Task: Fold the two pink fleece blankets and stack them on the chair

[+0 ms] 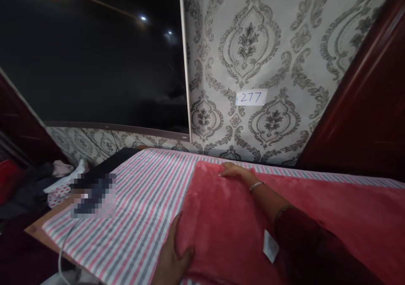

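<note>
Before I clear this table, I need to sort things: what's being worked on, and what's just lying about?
In hand:
red cloth
left hand at its near edge
right hand at its far edge
striped sheet underneath

Lying about:
clothes pile
paper label on the wall
cable
</note>
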{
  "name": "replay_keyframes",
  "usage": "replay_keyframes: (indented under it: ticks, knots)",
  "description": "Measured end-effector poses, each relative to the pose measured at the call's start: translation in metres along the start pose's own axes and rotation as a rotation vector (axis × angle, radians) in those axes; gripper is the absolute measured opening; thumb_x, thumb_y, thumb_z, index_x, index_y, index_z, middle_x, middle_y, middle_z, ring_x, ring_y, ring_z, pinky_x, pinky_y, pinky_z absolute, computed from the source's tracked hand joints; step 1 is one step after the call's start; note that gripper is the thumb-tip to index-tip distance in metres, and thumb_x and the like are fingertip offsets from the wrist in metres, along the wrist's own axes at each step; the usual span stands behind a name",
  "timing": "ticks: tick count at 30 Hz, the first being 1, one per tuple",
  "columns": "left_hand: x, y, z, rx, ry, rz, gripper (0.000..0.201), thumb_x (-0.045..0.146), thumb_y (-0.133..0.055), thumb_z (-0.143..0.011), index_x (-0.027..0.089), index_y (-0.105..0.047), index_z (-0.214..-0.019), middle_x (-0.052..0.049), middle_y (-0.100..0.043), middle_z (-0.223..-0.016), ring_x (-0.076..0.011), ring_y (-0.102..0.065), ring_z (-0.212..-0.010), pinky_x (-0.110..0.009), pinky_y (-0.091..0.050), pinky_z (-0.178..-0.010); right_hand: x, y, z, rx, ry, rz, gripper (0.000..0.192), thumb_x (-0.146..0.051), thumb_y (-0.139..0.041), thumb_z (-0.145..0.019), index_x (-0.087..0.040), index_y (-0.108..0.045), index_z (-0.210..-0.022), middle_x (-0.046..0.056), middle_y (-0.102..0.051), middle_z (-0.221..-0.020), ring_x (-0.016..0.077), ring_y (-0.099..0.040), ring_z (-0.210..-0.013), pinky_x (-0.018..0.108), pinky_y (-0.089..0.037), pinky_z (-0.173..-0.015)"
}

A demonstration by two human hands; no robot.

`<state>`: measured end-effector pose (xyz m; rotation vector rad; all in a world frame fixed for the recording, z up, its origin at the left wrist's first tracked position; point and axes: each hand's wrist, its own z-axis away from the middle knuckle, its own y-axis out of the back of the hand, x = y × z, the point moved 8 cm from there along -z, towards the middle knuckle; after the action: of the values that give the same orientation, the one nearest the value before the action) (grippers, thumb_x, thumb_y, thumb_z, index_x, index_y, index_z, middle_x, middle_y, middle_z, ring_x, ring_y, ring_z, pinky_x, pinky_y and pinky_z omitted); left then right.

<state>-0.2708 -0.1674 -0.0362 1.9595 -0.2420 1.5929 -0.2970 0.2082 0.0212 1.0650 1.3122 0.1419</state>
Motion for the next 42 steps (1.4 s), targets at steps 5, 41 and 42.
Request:
replay_keyframes:
  ticks: [5,41,42]
  knots:
    - [0.005,-0.004,0.011,0.069,-0.13,-0.083,0.062,0.025,-0.049,-0.088,0.018,-0.042,-0.15,-0.008,-0.047,-0.154,-0.0257,-0.037,-0.146,-0.047,-0.022,-0.123,-0.006,-0.007,0.018,-0.058,0.078,0.056,0.014,-0.019,-0.073,-0.065,-0.016,-0.069,-0.078,0.007,-0.072,-0.087,0.0236,-0.064,-0.083,0.03,-0.049,-0.077]
    - [0.027,0.013,0.03,0.101,-0.715,-0.787,0.067,0.033,-0.054,-0.09,0.017,-0.034,-0.152,-0.019,-0.044,-0.153,-0.035,-0.04,-0.142,-0.055,-0.042,-0.109,-0.07,-0.075,-0.023,-0.039,-0.029,0.331,0.037,-0.036,-0.048,-0.097,-0.014,-0.072,-0.114,0.013,-0.072,-0.117,0.0241,-0.066,-0.109,0.026,-0.047,-0.084]
    - [0.022,0.014,0.028,0.131,-0.685,-0.78,0.062,0.027,-0.051,-0.092,0.017,-0.035,-0.151,-0.02,-0.045,-0.152,-0.0339,-0.042,-0.141,-0.054,-0.044,-0.108,-0.068,-0.077,-0.021,-0.042,-0.056,0.318,0.037,-0.04,-0.049,-0.096,-0.014,-0.074,-0.107,0.013,-0.073,-0.112,0.0246,-0.067,-0.105,0.026,-0.047,-0.08]
